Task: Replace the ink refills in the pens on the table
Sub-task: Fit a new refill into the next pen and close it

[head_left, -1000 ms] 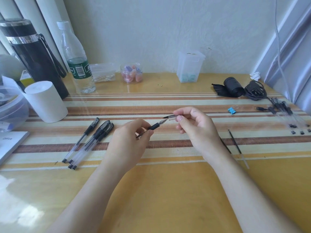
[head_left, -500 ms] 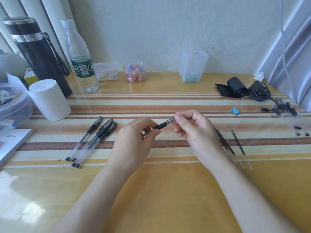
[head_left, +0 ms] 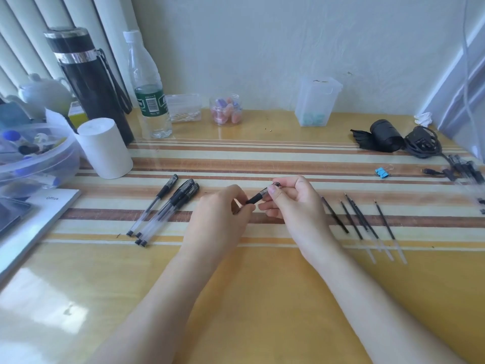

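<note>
Open tabletop (head_left: 262, 298) at near edge, pens (head_left: 168, 210) left, refills (head_left: 363, 219) right, paper roll (head_left: 105, 148) behind pens.

Bare forearms lead to a bare left hand (head_left: 217, 214) and right hand (head_left: 296, 206), its thumbnail short.

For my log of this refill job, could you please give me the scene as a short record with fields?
held: one pen, between both grips
left grip: curled round the pen's lower end
right grip: pinches its upper end
left of grips: four pens lying on the table
right of grips: loose refills lying side by side
far right: more pens, blurred
also: blue clip; paper roll
</note>
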